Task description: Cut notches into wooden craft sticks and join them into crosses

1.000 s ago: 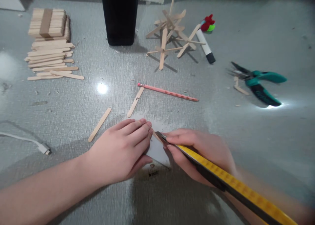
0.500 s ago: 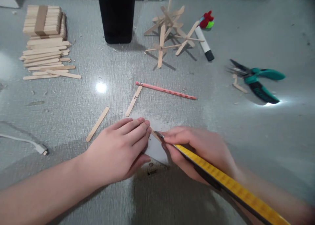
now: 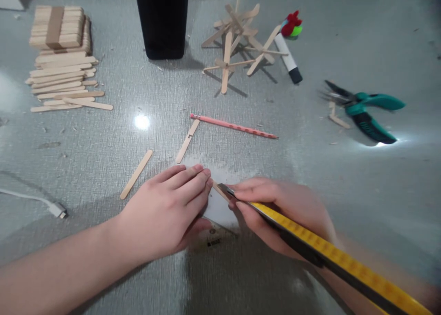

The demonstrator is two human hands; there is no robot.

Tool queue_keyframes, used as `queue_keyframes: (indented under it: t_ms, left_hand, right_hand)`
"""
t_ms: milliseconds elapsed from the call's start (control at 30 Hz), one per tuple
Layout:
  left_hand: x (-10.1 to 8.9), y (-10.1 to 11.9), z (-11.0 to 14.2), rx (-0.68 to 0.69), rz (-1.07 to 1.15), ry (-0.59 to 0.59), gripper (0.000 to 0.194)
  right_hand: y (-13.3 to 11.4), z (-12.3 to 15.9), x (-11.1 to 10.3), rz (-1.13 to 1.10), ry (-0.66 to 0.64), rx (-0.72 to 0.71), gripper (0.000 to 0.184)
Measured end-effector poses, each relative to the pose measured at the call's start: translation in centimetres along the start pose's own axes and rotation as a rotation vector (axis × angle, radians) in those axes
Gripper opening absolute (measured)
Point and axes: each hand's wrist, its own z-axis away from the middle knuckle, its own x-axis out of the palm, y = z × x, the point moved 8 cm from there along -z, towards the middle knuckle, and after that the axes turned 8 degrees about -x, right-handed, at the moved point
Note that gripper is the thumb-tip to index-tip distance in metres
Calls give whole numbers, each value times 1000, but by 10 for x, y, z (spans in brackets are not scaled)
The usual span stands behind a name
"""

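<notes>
My left hand (image 3: 172, 204) lies palm down with its fingers pressed together over a wooden craft stick (image 3: 219, 191), most of which is hidden beneath it. The stick rests on a flat whitish piece (image 3: 220, 210) with small dark print near its lower edge. Wrapped in my right hand (image 3: 289, 209) is a yellow and black utility knife (image 3: 320, 241); its blade touches the stick just right of my left fingertips. A notched craft stick (image 3: 186, 145) lies beyond my left hand, and a plain stick (image 3: 136, 174) is to its left.
A pink pencil (image 3: 234, 125) lies ahead. Behind stand a black object (image 3: 163, 25) and crossed-stick structures (image 3: 227, 62), beside a white marker (image 3: 288, 57). Teal pliers (image 3: 374, 110) lie right. Stacked sticks (image 3: 62, 76) and a white cable (image 3: 41, 198) are left.
My right hand and the knife have shifted slightly right, drawing the blade along the stick away from my left fingers. My left hand stays in place.
</notes>
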Motion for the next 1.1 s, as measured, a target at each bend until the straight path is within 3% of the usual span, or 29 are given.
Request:
queue_keyframes:
  t_ms: [367,1100]
  left_hand:
    - [0,1,0,10,3,-3,47]
    - [0,0,0,19,1,-3,46]
  right_hand:
    - [0,0,2,5,-24,29,30]
    - [0,1,2,-5,-25,27,25]
